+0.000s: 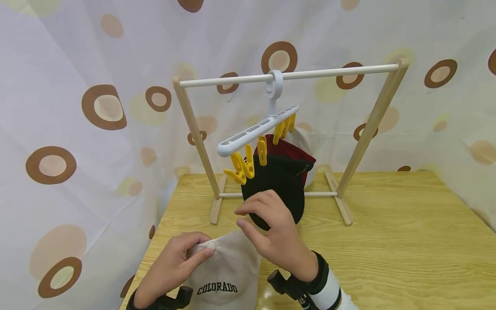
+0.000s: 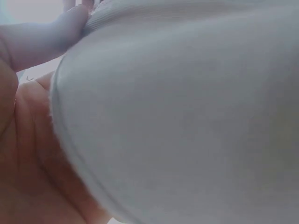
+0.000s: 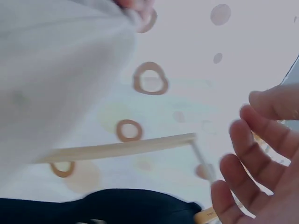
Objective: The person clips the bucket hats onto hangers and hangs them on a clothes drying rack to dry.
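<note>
A cream baseball cap with COLORADO across its front hangs from my left hand, which pinches its crown by the button between thumb and fingers. In the left wrist view the pale cloth of the cap covers most of the picture. My right hand is raised just right of the cream cap, before a black cap; its fingers are loosely bent and hold nothing, as the right wrist view also shows. Yellow clothespins hang under a light-blue clip hanger, two of them at its near end by the black cap.
The hanger hooks over the white bar of a wooden rack standing on the wooden table. Behind the black cap hang a dark red cap and a whitish one. A dotted curtain backs the table.
</note>
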`<state>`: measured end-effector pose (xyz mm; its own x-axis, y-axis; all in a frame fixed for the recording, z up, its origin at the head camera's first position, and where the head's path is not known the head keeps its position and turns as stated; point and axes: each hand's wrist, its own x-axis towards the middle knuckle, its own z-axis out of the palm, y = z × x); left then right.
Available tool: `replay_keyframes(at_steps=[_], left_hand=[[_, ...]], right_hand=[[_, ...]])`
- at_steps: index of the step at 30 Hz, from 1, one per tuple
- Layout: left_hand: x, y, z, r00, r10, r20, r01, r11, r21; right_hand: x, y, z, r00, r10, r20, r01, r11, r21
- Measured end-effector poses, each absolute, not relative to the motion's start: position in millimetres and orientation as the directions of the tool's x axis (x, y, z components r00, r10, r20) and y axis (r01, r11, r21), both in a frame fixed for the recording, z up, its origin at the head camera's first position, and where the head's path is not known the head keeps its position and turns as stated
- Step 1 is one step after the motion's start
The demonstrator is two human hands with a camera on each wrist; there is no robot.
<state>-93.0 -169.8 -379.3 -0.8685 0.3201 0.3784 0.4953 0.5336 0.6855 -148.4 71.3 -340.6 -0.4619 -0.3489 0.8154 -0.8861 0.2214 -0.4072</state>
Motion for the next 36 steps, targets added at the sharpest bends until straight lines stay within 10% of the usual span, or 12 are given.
replay_keyframes(at_steps=[10, 25, 36], left_hand=[[-82.4, -168.3, -366.5, -0.858, 0.227, 0.461, 0.501, 0.566, 0.655], [-66.3, -168.4, -361.4, -0.662, 0.392, 0.639, 0.747, 0.415, 0.519], [-65.3, -170.3, -363.3, -0.7, 0.376, 0.607, 0.709, 0.466, 0.529]], right_hand=[[-151.5, 76.1, -306.6, -0.412, -0.256, 0.874, -0.896, 0.287, -0.339], [-170.6, 70.3, -279.2, -0.393, -0.379, 0.838, -0.872, 0.444, -0.208], [-170.6, 61.0, -285.2, -0.414, -0.355, 0.838, -0.845, 0.493, -0.208]])
